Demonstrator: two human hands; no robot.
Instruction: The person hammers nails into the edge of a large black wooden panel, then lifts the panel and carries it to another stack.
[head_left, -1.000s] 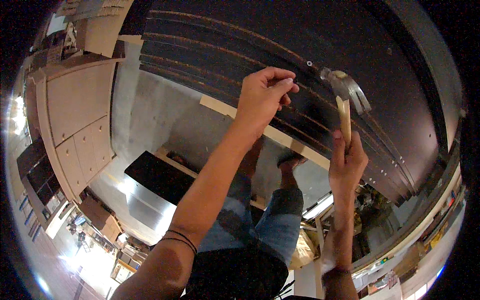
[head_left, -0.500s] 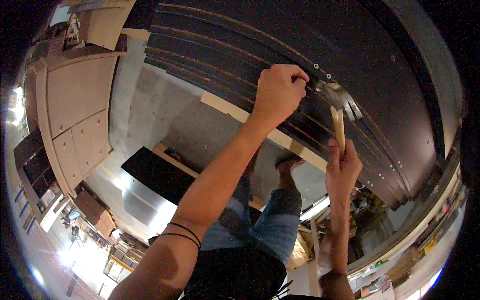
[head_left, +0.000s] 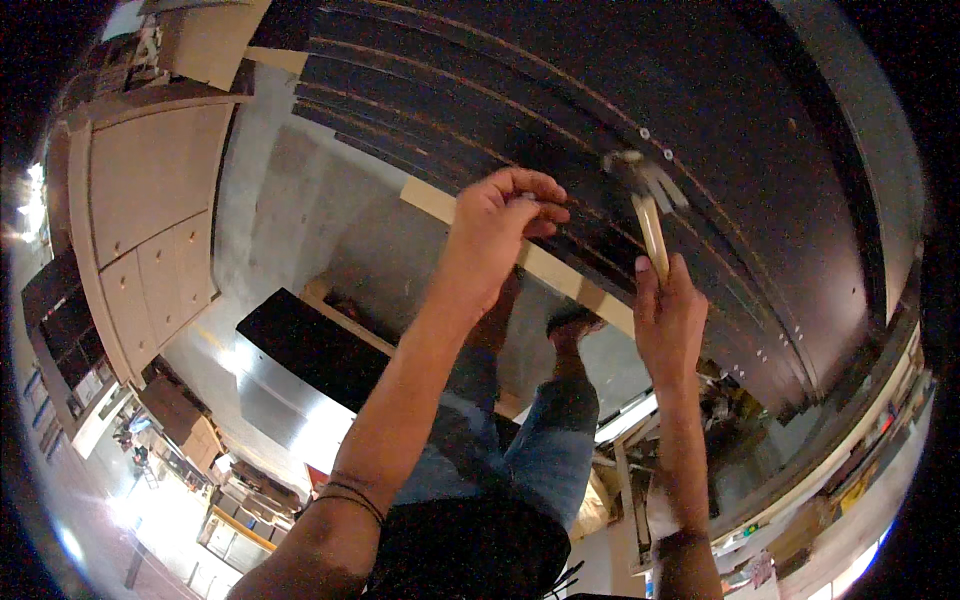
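Observation:
My right hand (head_left: 670,315) is wrapped round the wooden handle of a claw hammer (head_left: 651,232). The hammer's metal head, slightly blurred, is over a stack of dark panels (head_left: 740,90) with bare brown edges. To its left, my left hand (head_left: 500,225) hovers above the near panel edges with curled fingers, the thumb close to the forefinger. Something small and pale seems to show between them, too small to name. Two small white round fittings (head_left: 644,133) sit along a panel edge just beyond the hammer head.
A light wooden strip (head_left: 570,280) runs under the panels' near side. A black board (head_left: 310,340) lies low at the left, and a brown cabinet with drawers (head_left: 160,200) stands at the far left. More white fittings (head_left: 760,357) dot the panel edges at right.
My left hand has drawn back from the panel edge beside the hammer head, toward the left and nearer me. The hammer has shifted a little left in my right hand.

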